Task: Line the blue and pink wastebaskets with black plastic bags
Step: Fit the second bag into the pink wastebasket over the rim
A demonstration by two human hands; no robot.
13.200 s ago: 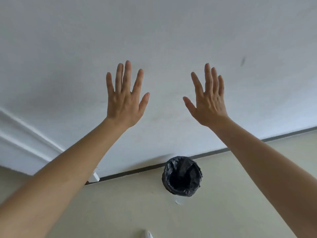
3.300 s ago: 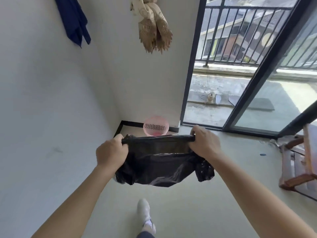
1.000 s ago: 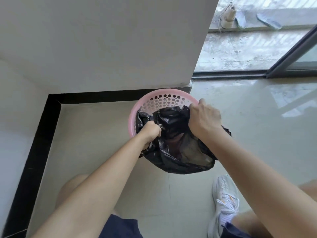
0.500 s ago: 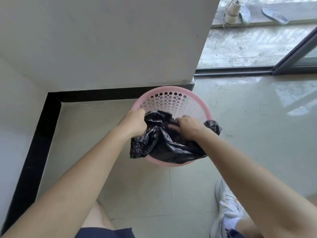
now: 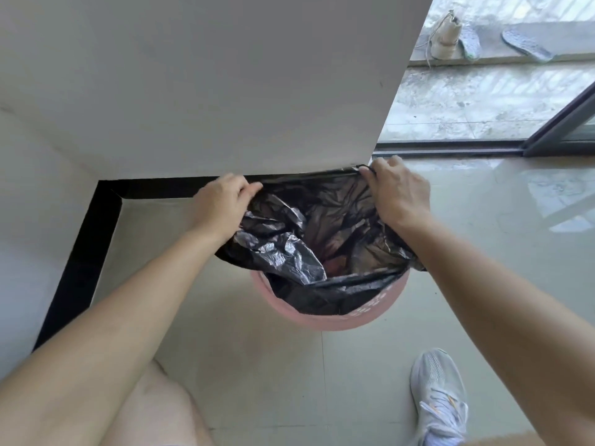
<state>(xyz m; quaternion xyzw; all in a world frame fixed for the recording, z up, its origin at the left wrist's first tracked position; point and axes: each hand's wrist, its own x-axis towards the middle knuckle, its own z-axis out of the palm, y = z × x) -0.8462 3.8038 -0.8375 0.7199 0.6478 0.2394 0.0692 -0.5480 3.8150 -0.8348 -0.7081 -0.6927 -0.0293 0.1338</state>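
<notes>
The pink wastebasket (image 5: pixel 325 317) stands on the tiled floor near the wall corner; only its near rim and wall show. A black plastic bag (image 5: pixel 309 239) lies open inside it, its mouth stretched wide over the far side of the basket. My left hand (image 5: pixel 222 204) grips the far left edge of the bag's mouth. On the far right edge, my right hand (image 5: pixel 397 191) is closed over the bag. The near edge of the bag sits just inside the near rim. The blue wastebasket is out of view.
A white wall (image 5: pixel 225 91) with a black skirting (image 5: pixel 80 259) runs behind and to the left. A sliding door track (image 5: pixel 450 149) lies right, with shoes (image 5: pixel 447 37) outside on the balcony. My white sneaker (image 5: pixel 439 400) and bare knee (image 5: pixel 154 410) are near.
Both hands have moved from the bag's crumpled middle to its far edge and pulled the mouth wide open over the pink basket. The bag now hides the basket's far rim.
</notes>
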